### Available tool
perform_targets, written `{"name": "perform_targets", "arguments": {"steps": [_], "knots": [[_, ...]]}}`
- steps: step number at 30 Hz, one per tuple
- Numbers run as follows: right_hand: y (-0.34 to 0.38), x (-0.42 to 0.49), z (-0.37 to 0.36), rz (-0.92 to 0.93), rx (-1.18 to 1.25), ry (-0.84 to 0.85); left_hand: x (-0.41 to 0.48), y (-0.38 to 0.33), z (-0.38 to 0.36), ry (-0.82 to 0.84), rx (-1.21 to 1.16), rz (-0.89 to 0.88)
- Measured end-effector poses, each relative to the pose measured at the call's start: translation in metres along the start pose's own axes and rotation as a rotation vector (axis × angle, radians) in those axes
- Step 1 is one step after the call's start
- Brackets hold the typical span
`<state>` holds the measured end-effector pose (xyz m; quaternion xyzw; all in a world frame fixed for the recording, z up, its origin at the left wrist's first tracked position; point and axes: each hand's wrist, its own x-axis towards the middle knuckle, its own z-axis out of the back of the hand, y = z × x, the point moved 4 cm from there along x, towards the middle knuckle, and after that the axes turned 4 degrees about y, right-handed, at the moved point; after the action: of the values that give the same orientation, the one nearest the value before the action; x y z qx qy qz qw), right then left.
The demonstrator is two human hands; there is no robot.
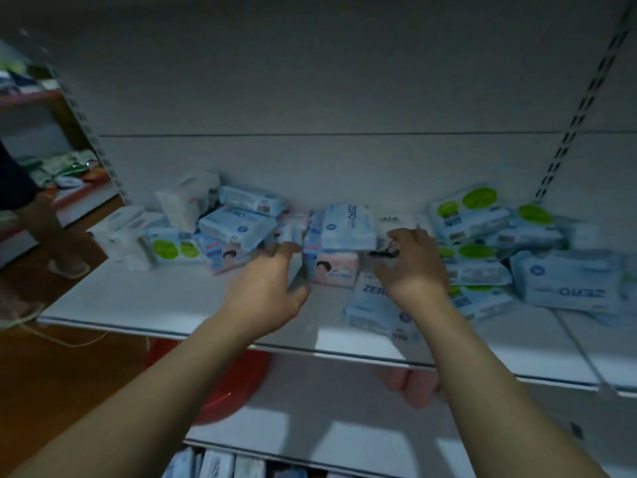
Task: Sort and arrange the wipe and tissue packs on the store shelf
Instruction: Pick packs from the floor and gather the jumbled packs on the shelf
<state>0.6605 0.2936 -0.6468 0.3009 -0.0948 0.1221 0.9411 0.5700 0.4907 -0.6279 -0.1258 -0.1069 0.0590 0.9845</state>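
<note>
A jumble of wipe and tissue packs lies along the back of the white shelf (pixel 193 301). In the middle a pink pack (pixel 332 269) carries a blue ZERO pack (pixel 348 225). My left hand (pixel 272 288) reaches to the pink pack's left side, fingers loosely bent, touching it. My right hand (pixel 412 267) hovers over another blue ZERO pack (pixel 372 305), its fingers curled round a small dark-printed pack (pixel 384 251). The picture is blurred.
Green-dotted packs (pixel 465 215) and more blue packs (pixel 568 284) pile up at the right. White tissue packs (pixel 186 201) stand at the left. A lower shelf (pixel 310 432) sits beneath. A person's leg (pixel 44 222) is at the far left.
</note>
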Motion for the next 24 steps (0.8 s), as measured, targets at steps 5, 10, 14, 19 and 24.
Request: {"name": "perform_targets", "arguments": {"steps": [5, 10, 14, 19, 24], "knots": [[-0.026, 0.048, 0.002, 0.031, -0.164, 0.052, 0.026, 0.026, -0.004, -0.024, 0.073, 0.007], [-0.032, 0.084, -0.022, 0.145, -0.433, 0.211, 0.028, 0.076, -0.005, 0.039, 0.166, 0.076], [-0.03, 0.108, -0.032, 0.185, -0.712, 0.212, 0.035, 0.129, 0.008, 0.085, 0.244, 0.194], [-0.018, 0.124, -0.025, 0.186, -0.964, 0.212, 0.047, 0.184, 0.03, 0.032, 0.301, 0.321], [-0.003, 0.137, 0.006, 0.122, -0.877, 0.09, 0.059, 0.206, 0.055, -0.154, 0.254, 0.381]]}}
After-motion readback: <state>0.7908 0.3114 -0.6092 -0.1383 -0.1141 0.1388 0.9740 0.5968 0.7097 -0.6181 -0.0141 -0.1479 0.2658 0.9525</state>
